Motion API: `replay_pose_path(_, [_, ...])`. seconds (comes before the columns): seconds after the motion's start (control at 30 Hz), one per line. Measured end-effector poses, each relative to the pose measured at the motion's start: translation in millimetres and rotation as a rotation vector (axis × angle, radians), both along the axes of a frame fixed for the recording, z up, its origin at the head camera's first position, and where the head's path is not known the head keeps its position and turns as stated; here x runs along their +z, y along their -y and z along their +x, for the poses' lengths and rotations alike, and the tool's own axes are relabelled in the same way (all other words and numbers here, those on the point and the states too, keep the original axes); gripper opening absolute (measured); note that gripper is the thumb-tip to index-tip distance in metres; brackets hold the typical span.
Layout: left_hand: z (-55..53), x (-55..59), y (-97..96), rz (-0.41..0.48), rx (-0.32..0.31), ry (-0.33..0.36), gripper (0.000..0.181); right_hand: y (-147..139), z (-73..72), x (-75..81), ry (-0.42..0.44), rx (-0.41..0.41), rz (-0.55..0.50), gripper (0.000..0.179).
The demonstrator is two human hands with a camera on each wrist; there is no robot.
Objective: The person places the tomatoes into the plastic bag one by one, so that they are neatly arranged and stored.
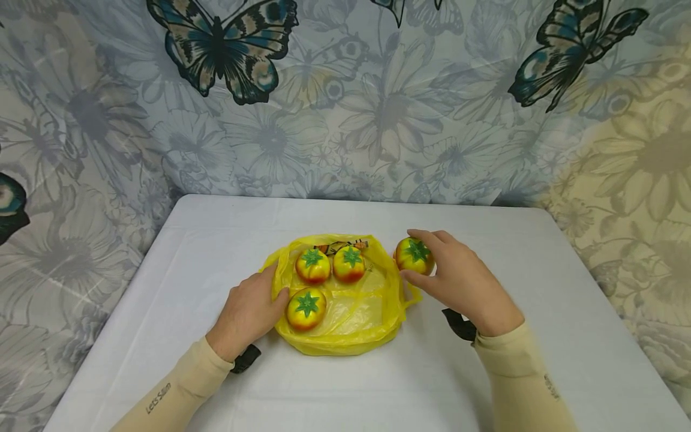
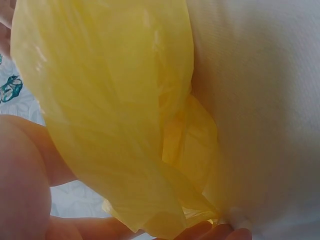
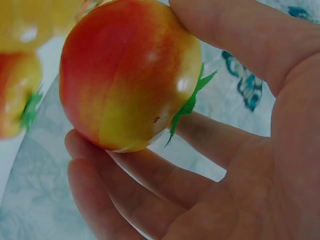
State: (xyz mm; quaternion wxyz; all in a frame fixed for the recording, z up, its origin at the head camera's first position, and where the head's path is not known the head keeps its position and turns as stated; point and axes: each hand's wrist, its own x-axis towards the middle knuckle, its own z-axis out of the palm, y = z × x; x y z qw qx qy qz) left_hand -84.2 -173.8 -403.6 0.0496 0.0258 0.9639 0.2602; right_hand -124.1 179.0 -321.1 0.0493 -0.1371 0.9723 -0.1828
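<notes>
At the left, a cream sleeve ends at the person's left hand. The grip of this hand is pinching the left edge of the yellow bag, which lies with its mouth open on the white worktop. The front tomato sits inside the bag, just beside the left thumb. Behind it, also in the bag, stand the back left tomato and the back right tomato, near to each other. All of them are yellow and red, with green leaves upward. Just beyond the bag's right edge is the fourth tomato. The right hand holds it, the grip closed around its sides with thumb and fingers. Under the right wrist there is a black strap.
</notes>
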Motion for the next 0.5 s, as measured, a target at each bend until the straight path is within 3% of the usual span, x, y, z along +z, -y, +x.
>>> replay_pose_path(0.5, [0.4, -0.8, 2.1, 0.005, -0.007, -0.014, 0.058, 46.1, 16.7, -17.8, -0.064, 0.163, 0.005, 0.078])
